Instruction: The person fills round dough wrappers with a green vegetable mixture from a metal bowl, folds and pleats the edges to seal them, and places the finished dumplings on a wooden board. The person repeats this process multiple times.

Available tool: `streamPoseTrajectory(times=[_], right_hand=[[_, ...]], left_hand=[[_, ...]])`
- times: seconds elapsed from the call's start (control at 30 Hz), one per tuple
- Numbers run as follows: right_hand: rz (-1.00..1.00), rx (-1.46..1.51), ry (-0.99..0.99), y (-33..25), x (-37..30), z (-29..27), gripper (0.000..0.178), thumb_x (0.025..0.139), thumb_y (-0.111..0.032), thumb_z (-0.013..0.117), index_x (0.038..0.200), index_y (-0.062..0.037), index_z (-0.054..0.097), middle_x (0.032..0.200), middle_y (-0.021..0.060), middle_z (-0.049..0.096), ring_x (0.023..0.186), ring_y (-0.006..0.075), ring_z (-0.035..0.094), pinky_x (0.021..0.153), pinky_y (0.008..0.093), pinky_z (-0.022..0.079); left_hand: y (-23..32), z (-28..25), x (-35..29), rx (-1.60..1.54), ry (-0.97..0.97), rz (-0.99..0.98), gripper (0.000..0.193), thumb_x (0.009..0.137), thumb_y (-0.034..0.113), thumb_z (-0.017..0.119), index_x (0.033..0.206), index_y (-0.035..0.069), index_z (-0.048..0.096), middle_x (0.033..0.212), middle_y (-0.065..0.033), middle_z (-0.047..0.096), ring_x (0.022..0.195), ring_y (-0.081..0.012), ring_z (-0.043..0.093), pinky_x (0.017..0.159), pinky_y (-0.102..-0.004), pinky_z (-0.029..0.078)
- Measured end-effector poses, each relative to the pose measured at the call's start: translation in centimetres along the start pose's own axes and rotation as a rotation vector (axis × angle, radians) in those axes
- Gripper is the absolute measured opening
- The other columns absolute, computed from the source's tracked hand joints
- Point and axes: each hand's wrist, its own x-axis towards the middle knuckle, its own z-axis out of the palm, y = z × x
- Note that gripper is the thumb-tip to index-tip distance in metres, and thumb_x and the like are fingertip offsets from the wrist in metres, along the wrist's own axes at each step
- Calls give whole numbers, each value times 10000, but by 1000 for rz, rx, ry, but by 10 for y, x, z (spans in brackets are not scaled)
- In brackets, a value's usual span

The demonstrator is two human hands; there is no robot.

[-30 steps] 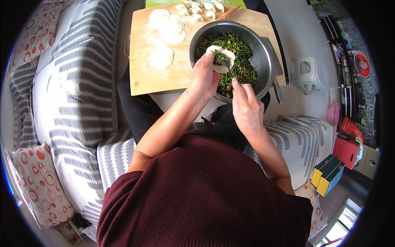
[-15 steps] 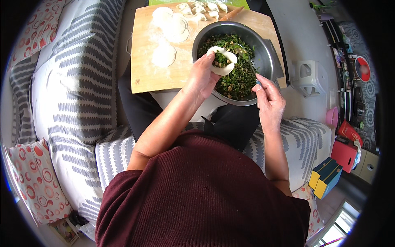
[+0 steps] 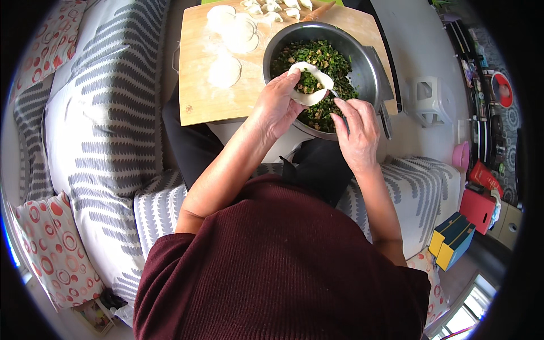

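Note:
My left hand is closed on a round dumpling wrapper, cupped with green chopped filling in its middle. The wrapper is above a large steel bowl, which holds more of the chopped green and brown filling. In my right hand is a spoon, pinched by the fingers. Its tip is at the wrapper's right edge; most of the spoon is hidden by the fingers.
Beneath the bowl, a floured wooden board carries flat wrappers, several folded dumplings and a rolling pin. A grey metal, blade-like thing lies against the bowl's right side. A white stool stands to the right.
My right hand has moved left and brought the spoon from the filling in the bowl to the wrapper. The wrapper has shifted slightly right and looks fuller.

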Motion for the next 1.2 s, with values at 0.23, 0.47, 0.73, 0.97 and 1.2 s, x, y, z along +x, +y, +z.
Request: streamPoseTrajectory(times=[0.23, 0.47, 0.73, 0.97, 1.2], right_hand=[[-187, 107, 13, -14, 25, 5, 320, 660, 0, 780, 951, -66, 665, 912, 54, 567, 808, 235, 596, 686, 351, 502], [-207, 209, 39, -13, 32, 6, 245, 661, 27, 765, 871, -45, 661, 857, 53, 566, 739, 225, 590, 655, 344, 496], [-55, 356, -3, -16, 48, -13, 165, 731, 36, 724, 854, -33, 638, 900, 73, 559, 810, 226, 583, 702, 332, 489], [33, 482, -30, -16, 54, -15, 128, 763, 40, 705, 844, -16, 623, 887, 79, 562, 812, 212, 571, 724, 314, 478], [82, 521, -27, -17, 56, -15, 115, 784, 39, 698, 855, -8, 620, 878, 70, 551, 800, 182, 556, 681, 291, 472]], left_hand=[[1, 7, -11, 67, -89, -41, 360, 1045, 252, 366, 1257, -6, 502, 1185, -151, 604, 1075, -244, 617, 944, -405, 509], [3, 11, -17, 89, -70, -23, 329, 1036, 231, 407, 1249, 9, 522, 1167, -121, 614, 1020, -204, 630, 890, -378, 535], [6, 7, -17, 101, -206, -40, 314, 1009, 146, 464, 1258, -27, 546, 1157, -122, 625, 979, -182, 646, 841, -341, 582], [11, 11, -23, 91, -266, -47, 311, 1011, 157, 465, 1214, -60, 558, 1085, -133, 646, 915, -179, 674, 832, -326, 600], [16, 13, -24, 172, -276, -66, 307, 1006, 165, 484, 1185, -69, 572, 1009, -128, 668, 915, -189, 681, 840, -330, 599]])
